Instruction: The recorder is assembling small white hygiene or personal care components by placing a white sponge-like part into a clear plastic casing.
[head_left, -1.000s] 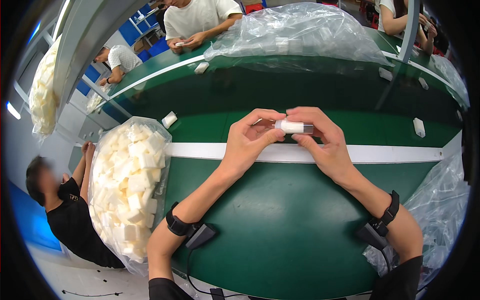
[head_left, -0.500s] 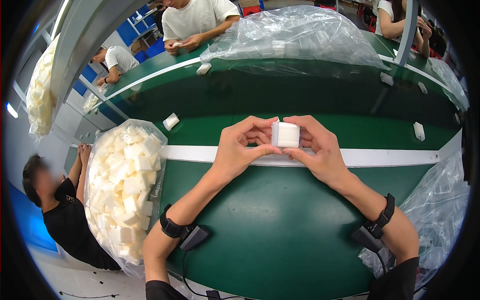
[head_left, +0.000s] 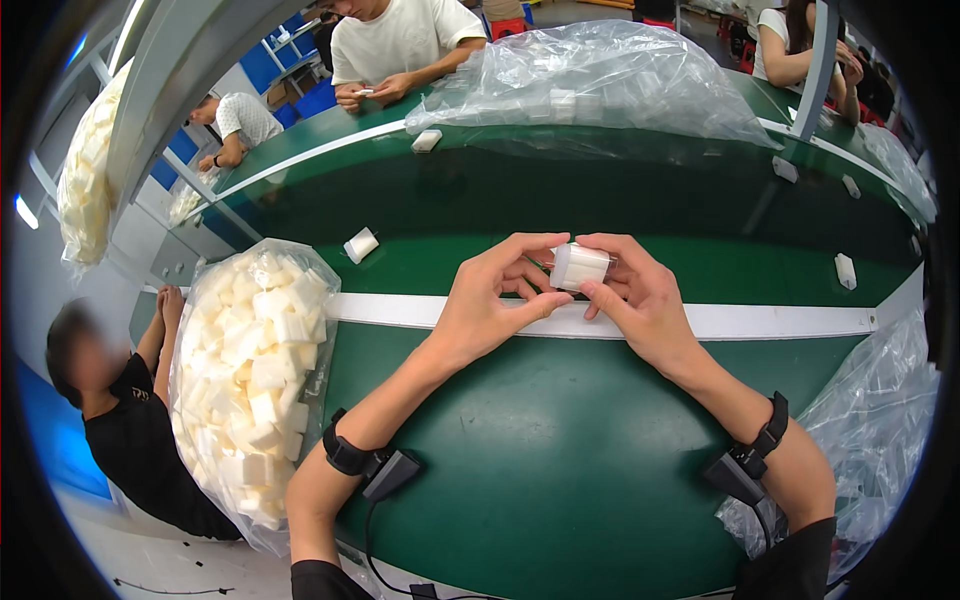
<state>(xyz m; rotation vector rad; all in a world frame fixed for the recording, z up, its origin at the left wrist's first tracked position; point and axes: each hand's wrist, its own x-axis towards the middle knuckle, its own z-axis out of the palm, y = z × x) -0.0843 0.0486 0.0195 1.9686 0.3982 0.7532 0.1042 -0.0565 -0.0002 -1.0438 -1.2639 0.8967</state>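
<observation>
A small white block in a clear plastic sleeve (head_left: 582,267) is tilted above the white rail, between my two hands. My right hand (head_left: 643,300) grips its right end, with the thumb below and the fingers above and behind. My left hand (head_left: 492,293) is curved around the block's left end. Its thumb and index finger are spread apart, and its other fingers are bent close to that end; whether they touch it is hard to see. A large clear bag of cream-white foam blocks (head_left: 262,385) lies left of my left forearm.
Beyond the white rail (head_left: 760,319) runs a dark green belt (head_left: 480,190) with several small white pieces (head_left: 361,245). A big clear plastic bag (head_left: 610,85) sits at the far side, near a person in white. Another clear bag (head_left: 870,420) lies at right. A person in black (head_left: 150,460) is at left.
The block has tilted, and my left thumb and index finger have come away from it. My right hand keeps hold of it. The pieces on the belt have shifted slightly to the right in view.
</observation>
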